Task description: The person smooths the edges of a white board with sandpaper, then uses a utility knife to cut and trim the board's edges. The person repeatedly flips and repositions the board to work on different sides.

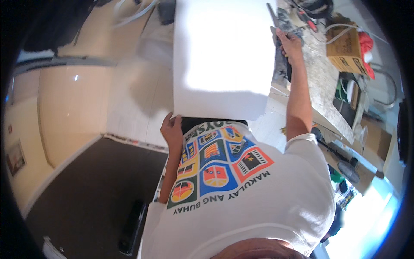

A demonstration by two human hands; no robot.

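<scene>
A large white board [222, 97], glaring bright over much of its face, stretches away from my waist. My left hand [171, 126] is at its near left corner, with finger and thumb closed on the edge. Along the board's right edge, my right hand [290, 44] is wrapped round a tool with a long thin grey blade [273, 15]. The blade points away from me, beside the board's far right side. My fingers hide most of the tool's grip, so its exact kind is unclear.
On the right runs a worn, stained worktop [321, 71] carrying a red-and-grey tool [307, 20] and a cardboard box [345, 47] with red material beside it. A fan-like round grille [348, 172] sits lower right. At left lies a dark floor panel [99, 185].
</scene>
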